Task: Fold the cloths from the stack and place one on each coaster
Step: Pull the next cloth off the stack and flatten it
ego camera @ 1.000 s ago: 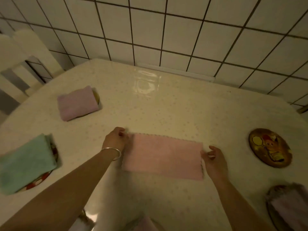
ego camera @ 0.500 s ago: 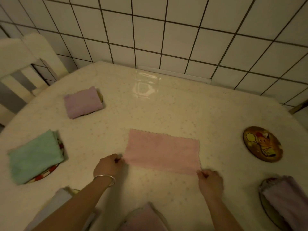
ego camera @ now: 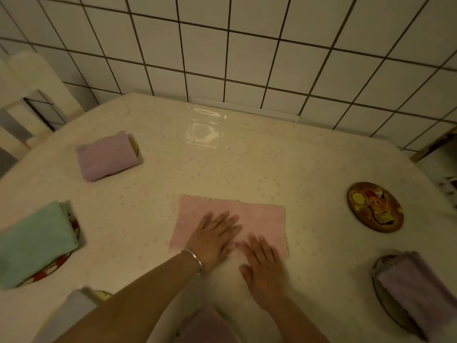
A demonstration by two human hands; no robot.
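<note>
Both of your hands lie flat with straight fingers, grasping nothing: your left hand (ego camera: 214, 237) presses on the pink cloth (ego camera: 257, 219), and your right hand (ego camera: 262, 264) rests on its near edge just beside it. The pink cloth is spread as a rectangle at the centre of the bench (ego camera: 247, 157). At 3 o'clock from it the bare coaster (ego camera: 375, 207) with a cartoon picture lies well apart. At 10 o'clock a folded lilac cloth (ego camera: 106, 156) covers a coaster, and at 9 o'clock a folded green cloth (ego camera: 34, 243) covers another one. At 4 o'clock a folded greyish cloth (ego camera: 420, 288) lies on a dark coaster
</note>
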